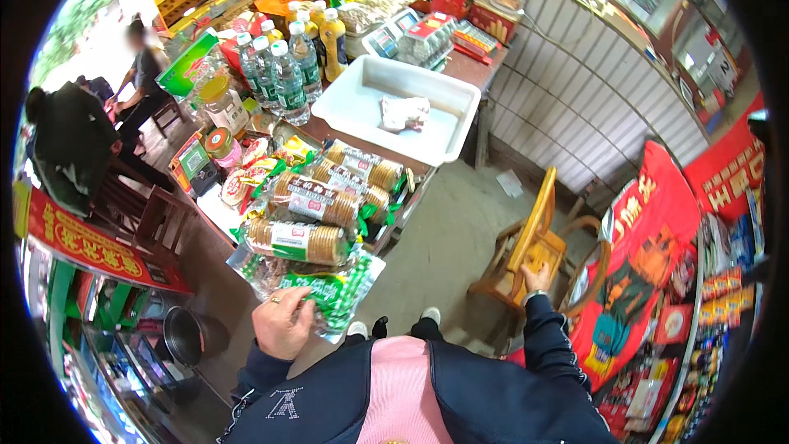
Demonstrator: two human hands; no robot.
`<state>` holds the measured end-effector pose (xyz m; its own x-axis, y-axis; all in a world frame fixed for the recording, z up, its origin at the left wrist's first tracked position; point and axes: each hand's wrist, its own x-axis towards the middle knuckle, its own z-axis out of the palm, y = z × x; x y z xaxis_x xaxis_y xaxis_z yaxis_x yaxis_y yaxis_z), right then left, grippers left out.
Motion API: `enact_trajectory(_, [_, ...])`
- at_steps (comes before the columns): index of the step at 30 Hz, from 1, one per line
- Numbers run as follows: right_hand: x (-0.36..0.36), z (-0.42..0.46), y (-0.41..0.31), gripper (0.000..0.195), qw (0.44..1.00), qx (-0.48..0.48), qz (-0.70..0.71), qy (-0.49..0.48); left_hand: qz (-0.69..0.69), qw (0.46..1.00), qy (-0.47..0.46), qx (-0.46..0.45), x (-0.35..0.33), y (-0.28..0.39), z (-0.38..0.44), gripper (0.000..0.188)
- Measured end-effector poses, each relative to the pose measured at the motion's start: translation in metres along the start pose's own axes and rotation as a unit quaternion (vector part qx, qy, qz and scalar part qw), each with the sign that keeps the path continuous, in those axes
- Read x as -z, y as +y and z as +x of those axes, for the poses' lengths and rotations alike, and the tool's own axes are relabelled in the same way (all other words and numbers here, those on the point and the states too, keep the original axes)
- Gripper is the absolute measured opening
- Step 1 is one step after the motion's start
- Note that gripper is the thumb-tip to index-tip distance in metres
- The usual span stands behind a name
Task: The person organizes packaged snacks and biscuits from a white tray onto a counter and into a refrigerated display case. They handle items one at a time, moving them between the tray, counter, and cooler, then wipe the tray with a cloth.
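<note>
My left hand (285, 322), with a ring on one finger, is at the near edge of a green-and-white plastic food packet (330, 290); its fingers are bent against the packet. On that packet lies a clear pack of round biscuits (296, 240), with several more such packs (315, 198) behind it on the table. Low at the right, my right hand (537, 279) is at a yellow wooden chair (536, 250), fingers spread near its seat; whether it touches the chair I cannot tell. A white plastic tray (456, 112) holding a crumpled white item (404, 113) stands beyond the biscuits.
Several water bottles (286, 83) and lidded jars (223, 105) stand at the table's left. Two people (68, 135) sit at the upper left. A black bucket (191, 336) is on the floor at left. Packed shelves (690, 345) and a red printed cloth (641, 259) are at right.
</note>
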<state>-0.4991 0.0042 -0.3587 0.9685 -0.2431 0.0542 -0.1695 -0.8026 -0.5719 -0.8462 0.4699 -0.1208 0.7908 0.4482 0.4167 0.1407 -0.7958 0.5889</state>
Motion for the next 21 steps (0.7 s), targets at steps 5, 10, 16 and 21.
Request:
enact_trajectory(5, [-0.086,0.073,0.059,0.108,0.990,-0.079,0.086,-0.076,0.020,0.996,0.052,0.067,-0.034,0.060,0.021,0.021])
enact_trajectory(10, [-0.088,0.075,0.030,0.101,0.961,-0.087,0.131,-0.227,0.074,0.994,0.074,0.003,-0.077,0.115,0.049,0.016])
enact_trajectory(16, [-0.072,0.085,0.030,0.063,0.972,-0.056,0.069,-0.220,0.110,0.993,0.048,-0.005,-0.097,0.147,0.089,0.018])
enact_trajectory(21, [-0.051,0.101,0.063,0.065,0.951,-0.135,0.141,-0.242,0.109,0.993,0.043,-0.001,-0.106,0.145,0.126,0.016])
